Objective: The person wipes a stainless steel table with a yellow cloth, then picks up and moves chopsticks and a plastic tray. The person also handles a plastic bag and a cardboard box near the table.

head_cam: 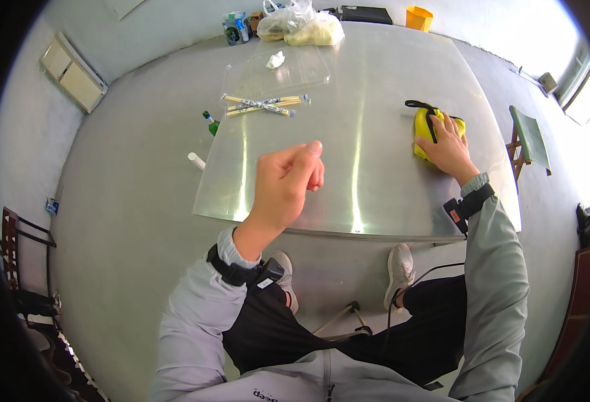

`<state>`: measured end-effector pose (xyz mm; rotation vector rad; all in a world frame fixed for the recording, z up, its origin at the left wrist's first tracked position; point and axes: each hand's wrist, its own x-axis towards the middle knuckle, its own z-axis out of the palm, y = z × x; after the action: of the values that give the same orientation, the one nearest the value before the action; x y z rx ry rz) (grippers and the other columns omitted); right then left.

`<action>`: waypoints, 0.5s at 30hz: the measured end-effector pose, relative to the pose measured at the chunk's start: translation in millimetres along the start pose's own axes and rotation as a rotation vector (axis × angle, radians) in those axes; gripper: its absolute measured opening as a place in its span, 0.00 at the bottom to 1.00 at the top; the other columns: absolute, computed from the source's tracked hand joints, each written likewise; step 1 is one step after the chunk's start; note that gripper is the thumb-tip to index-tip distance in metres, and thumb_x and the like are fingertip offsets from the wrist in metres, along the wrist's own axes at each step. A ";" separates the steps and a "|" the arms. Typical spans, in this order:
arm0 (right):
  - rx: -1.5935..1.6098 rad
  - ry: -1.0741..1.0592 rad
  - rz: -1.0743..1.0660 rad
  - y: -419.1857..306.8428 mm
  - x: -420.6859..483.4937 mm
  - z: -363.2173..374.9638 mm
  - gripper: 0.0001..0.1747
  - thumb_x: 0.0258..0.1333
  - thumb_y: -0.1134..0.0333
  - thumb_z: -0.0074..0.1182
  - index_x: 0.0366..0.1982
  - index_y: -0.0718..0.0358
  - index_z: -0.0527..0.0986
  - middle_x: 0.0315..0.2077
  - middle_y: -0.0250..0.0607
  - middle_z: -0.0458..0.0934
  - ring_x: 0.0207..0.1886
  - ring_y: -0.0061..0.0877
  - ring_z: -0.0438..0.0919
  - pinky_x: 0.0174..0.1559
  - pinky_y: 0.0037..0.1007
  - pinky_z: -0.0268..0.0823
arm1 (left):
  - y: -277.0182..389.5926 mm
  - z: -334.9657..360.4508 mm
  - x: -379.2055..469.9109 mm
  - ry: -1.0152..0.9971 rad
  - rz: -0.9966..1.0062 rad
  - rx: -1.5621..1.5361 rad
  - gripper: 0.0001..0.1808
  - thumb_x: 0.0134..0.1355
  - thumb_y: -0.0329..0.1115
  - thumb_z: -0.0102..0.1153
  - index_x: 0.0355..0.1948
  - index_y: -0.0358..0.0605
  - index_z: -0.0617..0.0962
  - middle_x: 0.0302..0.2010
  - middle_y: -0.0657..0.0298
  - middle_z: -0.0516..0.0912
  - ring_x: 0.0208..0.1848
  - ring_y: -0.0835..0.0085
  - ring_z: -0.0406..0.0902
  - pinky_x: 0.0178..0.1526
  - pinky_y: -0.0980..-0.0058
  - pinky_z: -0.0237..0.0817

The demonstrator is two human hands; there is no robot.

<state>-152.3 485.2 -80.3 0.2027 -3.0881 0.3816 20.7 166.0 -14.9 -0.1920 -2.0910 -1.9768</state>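
My left hand (290,178) is closed in a fist above the near left part of the metal-topped table (320,151); nothing shows in it. On the right side of the table, my right hand (446,143) rests with spread fingers on a folded yellow cloth (425,131) with black edging and a black loop. Whether those fingers grip the cloth or only press on it, I cannot tell. Beyond my left hand lie several wrapped pairs of chopsticks (264,104), some crossed. A clear plastic lid or tray (305,75) lies farther back, with a crumpled white tissue (275,61) at it.
Plastic bags (315,31) with pale contents, a black case (366,14) and a yellow container (419,19) are at the far edge. Left of the table are a green bottle (211,124) and a white cylinder (196,161). A green folding stool (531,138) stands to the right.
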 end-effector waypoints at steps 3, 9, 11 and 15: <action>0.013 0.017 0.002 1.8 1.2 2.7 0.45 0.65 0.42 0.56 0.78 0.55 0.65 0.81 0.50 0.54 0.85 0.44 0.49 0.80 0.57 0.44 | 23.1 1.9 -17.4 0.011 0.202 0.044 0.29 0.81 0.39 0.46 0.18 0.40 0.69 0.20 0.57 0.78 0.22 0.75 0.70 0.27 0.73 0.60; 0.202 0.140 -0.065 10.0 6.0 -4.6 0.31 0.61 0.60 0.57 0.66 0.59 0.78 0.69 0.51 0.75 0.70 0.46 0.74 0.70 0.42 0.67 | 20.6 14.2 -24.1 0.000 0.240 0.034 0.30 0.82 0.38 0.48 0.17 0.38 0.68 0.17 0.62 0.73 0.20 0.76 0.68 0.24 0.73 0.56; 0.269 0.178 -0.042 20.8 8.1 -13.1 0.29 0.61 0.62 0.56 0.64 0.59 0.79 0.54 0.54 0.85 0.56 0.49 0.84 0.61 0.43 0.75 | 14.3 16.6 -22.4 -0.005 0.231 0.010 0.30 0.82 0.36 0.48 0.17 0.36 0.69 0.17 0.63 0.72 0.20 0.76 0.68 0.24 0.72 0.56; 0.999 0.037 0.152 47.3 16.6 -37.6 0.25 0.68 0.62 0.51 0.61 0.65 0.80 0.49 0.51 0.87 0.50 0.41 0.87 0.55 0.41 0.79 | 14.2 15.2 -24.2 -0.002 0.249 0.053 0.29 0.81 0.35 0.48 0.16 0.37 0.69 0.16 0.62 0.74 0.20 0.75 0.69 0.24 0.73 0.58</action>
<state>-174.6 537.8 -54.6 -0.0365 -2.5725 1.8458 46.3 184.0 -8.6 -0.4216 -2.0073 -1.7753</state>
